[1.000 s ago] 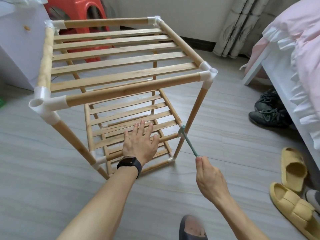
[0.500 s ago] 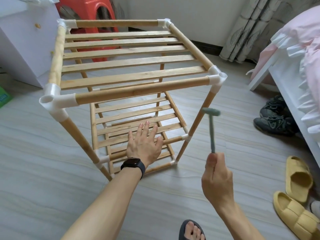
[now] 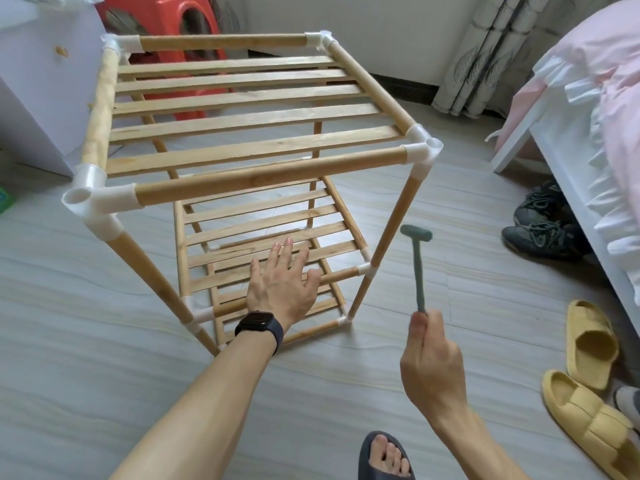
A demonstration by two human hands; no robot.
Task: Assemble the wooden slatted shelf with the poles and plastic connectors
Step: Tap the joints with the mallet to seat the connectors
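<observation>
The shelf (image 3: 270, 174) stands upright on the floor (image 3: 104, 375), between a white cabinet (image 3: 41, 98) and a bed (image 3: 595, 64). It looks nearly complete. Three slatted tiers sit in the frame, four upright poles (image 3: 146, 271) join them, and a white connector (image 3: 367, 270) is at every corner that I can see.

The left hand (image 3: 282, 285) lies flat on the middle tier (image 3: 270, 233), fingers straight and a little spread; I think it steadies the tier. The right hand (image 3: 431, 358) holds a small green hammer (image 3: 419, 271) by the end of its handle, fingers curled round it. The head points up, close beside the front right pole (image 3: 396, 220) and not touching it, as far as I can see.

I judge that what is left is mostly seating the joints, probably the middle connector just below the hammer. The top connectors (image 3: 90, 199) have open sockets facing up; whether more poles go there I cannot tell.
</observation>
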